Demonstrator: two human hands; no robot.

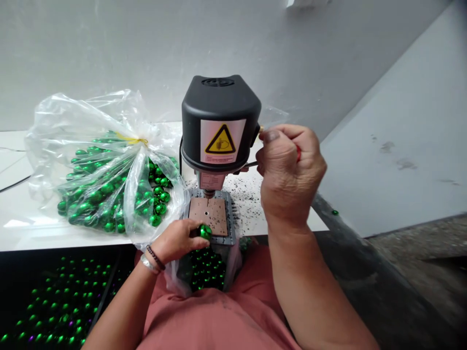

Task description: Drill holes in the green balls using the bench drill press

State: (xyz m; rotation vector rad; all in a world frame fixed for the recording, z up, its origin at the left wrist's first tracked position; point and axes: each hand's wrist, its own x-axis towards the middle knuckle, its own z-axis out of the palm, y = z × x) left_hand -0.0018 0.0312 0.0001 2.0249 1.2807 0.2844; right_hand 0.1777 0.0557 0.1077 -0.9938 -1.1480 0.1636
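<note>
My left hand [181,239] pinches a shiny green ball [205,232] at the front edge of a brown board [215,224] on the machine's base. Above the board stands a small black drill press [221,112] with a yellow warning sticker, its bit pointing down over a small hole in the board. On the right of the machine, my right hand [290,170] is closed around the feed lever [251,164]; most of the grip is hidden by the fingers.
A clear plastic bag [87,116] tied with yellow string holds many green balls on the white table [22,209]. Dark shavings [248,201] are scattered beside the base. More green balls [207,267] lie below the table edge, and one stray ball [335,212] sits at far right.
</note>
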